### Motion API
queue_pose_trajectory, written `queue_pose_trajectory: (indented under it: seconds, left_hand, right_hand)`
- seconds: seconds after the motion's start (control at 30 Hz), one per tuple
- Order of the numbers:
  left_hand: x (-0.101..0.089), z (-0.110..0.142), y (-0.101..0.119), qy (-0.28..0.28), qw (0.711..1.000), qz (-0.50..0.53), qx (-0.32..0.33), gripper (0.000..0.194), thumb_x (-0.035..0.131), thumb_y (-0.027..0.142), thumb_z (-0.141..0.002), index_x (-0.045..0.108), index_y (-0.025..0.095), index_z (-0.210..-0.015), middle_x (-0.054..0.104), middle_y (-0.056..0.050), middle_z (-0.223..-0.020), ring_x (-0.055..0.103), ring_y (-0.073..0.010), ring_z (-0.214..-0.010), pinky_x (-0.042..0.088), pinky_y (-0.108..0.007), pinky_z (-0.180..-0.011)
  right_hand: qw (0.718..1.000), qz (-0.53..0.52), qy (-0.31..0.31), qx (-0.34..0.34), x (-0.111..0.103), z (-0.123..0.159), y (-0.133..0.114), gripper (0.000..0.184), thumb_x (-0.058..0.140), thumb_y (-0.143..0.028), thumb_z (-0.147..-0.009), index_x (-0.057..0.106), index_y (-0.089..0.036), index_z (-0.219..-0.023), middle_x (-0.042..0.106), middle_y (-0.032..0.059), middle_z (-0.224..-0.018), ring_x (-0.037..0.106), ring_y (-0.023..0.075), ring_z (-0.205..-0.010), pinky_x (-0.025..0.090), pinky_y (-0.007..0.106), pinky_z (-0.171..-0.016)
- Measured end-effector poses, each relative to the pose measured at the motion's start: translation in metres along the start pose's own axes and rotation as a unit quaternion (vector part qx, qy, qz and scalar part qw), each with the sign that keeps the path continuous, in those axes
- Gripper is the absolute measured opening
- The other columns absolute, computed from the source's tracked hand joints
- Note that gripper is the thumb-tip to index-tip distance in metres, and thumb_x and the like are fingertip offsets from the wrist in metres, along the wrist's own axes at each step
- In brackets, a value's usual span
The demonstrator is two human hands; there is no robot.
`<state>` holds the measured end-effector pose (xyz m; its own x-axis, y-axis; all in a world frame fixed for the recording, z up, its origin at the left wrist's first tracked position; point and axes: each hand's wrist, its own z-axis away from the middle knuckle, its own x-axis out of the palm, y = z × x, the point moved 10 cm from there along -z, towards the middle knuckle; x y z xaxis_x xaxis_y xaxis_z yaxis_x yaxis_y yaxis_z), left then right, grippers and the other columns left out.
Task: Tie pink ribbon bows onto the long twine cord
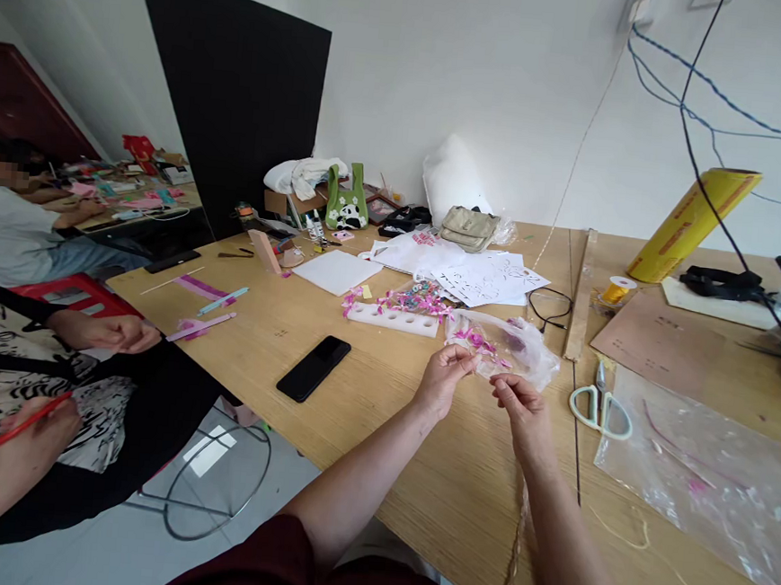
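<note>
My left hand (443, 380) and my right hand (522, 407) are raised a little above the wooden table (456, 487), fingers pinched on the near edge of a clear plastic bag (527, 350). Small pink pieces lie inside that bag. Just beyond it rests a white strip with round holes (394, 320), with pink and coloured bits (418, 300) heaped on it. A thin rope (513, 555) trails from under my right wrist toward the table's front edge.
A black phone (313, 368) lies left of my hands, white-handled scissors (600, 410) and a large clear plastic sheet (707, 471) to the right. Papers (486, 277), a beige pouch (468, 228) and a yellow roll (691, 224) sit farther back. A seated person's hand (33, 445) holds a red pencil at far left.
</note>
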<state>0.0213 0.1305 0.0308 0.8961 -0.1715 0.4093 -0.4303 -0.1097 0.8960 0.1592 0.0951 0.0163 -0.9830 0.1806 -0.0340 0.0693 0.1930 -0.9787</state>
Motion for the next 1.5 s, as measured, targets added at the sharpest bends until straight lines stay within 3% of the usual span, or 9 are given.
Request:
queue_pose_trajectory:
  seconds: [0.1, 0.23, 0.4, 0.5, 0.8, 1.03, 1.33, 1.4, 1.5]
  left_hand:
    - [0.004, 0.003, -0.001, -0.030, 0.999, -0.023, -0.005, 0.028, 0.066, 0.038, -0.067, 0.054, 0.013, -0.067, 0.053, 0.001, -0.062, 0.050, -0.0093, -0.064, 0.041, -0.025, -0.068]
    - [0.003, 0.006, 0.001, -0.044, 0.990, -0.131, 0.032, 0.028, 0.065, 0.040, -0.068, 0.057, 0.013, -0.065, 0.054, 0.000, -0.062, 0.049, -0.0102, -0.062, 0.040, -0.023, -0.063]
    - [0.001, 0.013, 0.024, -0.041, 0.954, -0.257, 0.149, 0.021, 0.059, 0.035, -0.075, 0.061, 0.015, -0.069, 0.055, -0.003, -0.069, 0.050, -0.0127, -0.068, 0.039, -0.024, -0.066]
    - [-0.001, 0.016, 0.033, -0.045, 0.943, -0.282, 0.169, 0.019, 0.059, 0.033, -0.075, 0.061, 0.016, -0.067, 0.055, -0.003, -0.067, 0.050, -0.0135, -0.070, 0.038, -0.025, -0.069]
    - [-0.013, 0.018, 0.005, -0.118, 0.982, -0.147, 0.006, 0.030, 0.065, 0.037, -0.069, 0.062, 0.014, -0.088, 0.061, -0.004, -0.080, 0.054, -0.0126, -0.072, 0.042, -0.025, -0.069]
    - [-0.030, 0.012, 0.001, -0.109, 0.986, -0.122, -0.017, 0.030, 0.062, 0.042, -0.069, 0.061, 0.012, -0.066, 0.058, -0.002, -0.066, 0.049, -0.0106, -0.063, 0.037, -0.023, -0.063]
    - [-0.064, -0.006, -0.003, -0.093, 0.980, -0.170, -0.043, 0.025, 0.063, 0.036, -0.068, 0.060, 0.012, -0.063, 0.052, 0.001, -0.058, 0.043, -0.0083, -0.057, 0.032, -0.022, -0.057]
    - [-0.070, -0.009, -0.004, -0.104, 0.979, -0.169, -0.051, 0.023, 0.063, 0.034, -0.068, 0.061, 0.012, -0.067, 0.053, 0.000, -0.061, 0.045, -0.0087, -0.058, 0.034, -0.022, -0.058]
    - [-0.082, -0.013, -0.006, -0.137, 0.973, -0.173, -0.063, 0.032, 0.065, 0.033, -0.067, 0.061, 0.014, -0.093, 0.057, -0.001, -0.071, 0.051, -0.0103, -0.064, 0.039, -0.022, -0.062]
  right_hand:
    - [0.999, 0.002, 0.034, -0.021, -0.004, 0.001, -0.018, 0.020, 0.062, -0.039, -0.070, 0.063, -0.020, -0.078, 0.058, 0.0011, -0.071, 0.050, 0.0139, -0.066, 0.041, 0.027, -0.061]
    - [0.999, 0.005, 0.024, -0.034, 0.009, 0.000, -0.036, 0.024, 0.066, -0.039, -0.067, 0.062, -0.020, -0.081, 0.061, 0.0035, -0.077, 0.053, 0.0160, -0.069, 0.042, 0.028, -0.061]
    - [0.999, 0.002, 0.011, -0.042, 0.031, -0.005, -0.035, 0.019, 0.067, -0.035, -0.066, 0.061, -0.020, -0.075, 0.058, 0.0001, -0.069, 0.049, 0.0128, -0.061, 0.040, 0.026, -0.057]
    - [0.996, -0.055, 0.026, -0.058, 0.036, -0.006, -0.034, 0.014, 0.068, -0.031, -0.066, 0.061, -0.020, -0.071, 0.058, -0.0008, -0.069, 0.050, 0.0135, -0.066, 0.041, 0.027, -0.063]
    - [0.991, -0.127, 0.027, 0.009, 0.039, -0.012, -0.026, 0.019, 0.072, -0.031, -0.060, 0.059, -0.019, -0.067, 0.047, -0.0032, -0.056, 0.038, 0.0079, -0.049, 0.030, 0.023, -0.045]
    - [0.996, -0.092, -0.019, 0.011, 0.060, -0.018, -0.021, 0.017, 0.071, -0.031, -0.063, 0.059, -0.019, -0.065, 0.046, -0.0029, -0.056, 0.038, 0.0089, -0.051, 0.030, 0.024, -0.046]
    - [0.990, 0.031, -0.133, 0.022, 0.098, -0.033, -0.022, 0.018, 0.069, -0.033, -0.061, 0.058, -0.019, -0.058, 0.047, -0.0022, -0.054, 0.037, 0.0104, -0.052, 0.031, 0.025, -0.048]
    - [0.988, 0.053, -0.143, 0.019, 0.106, -0.037, -0.023, 0.017, 0.068, -0.032, -0.061, 0.058, -0.020, -0.057, 0.049, -0.0017, -0.054, 0.039, 0.0110, -0.053, 0.032, 0.024, -0.048]
    - [0.992, 0.042, -0.122, 0.012, 0.113, -0.048, -0.021, 0.014, 0.066, -0.032, -0.062, 0.059, -0.019, -0.061, 0.053, 0.0001, -0.059, 0.043, 0.0118, -0.055, 0.034, 0.024, -0.047]
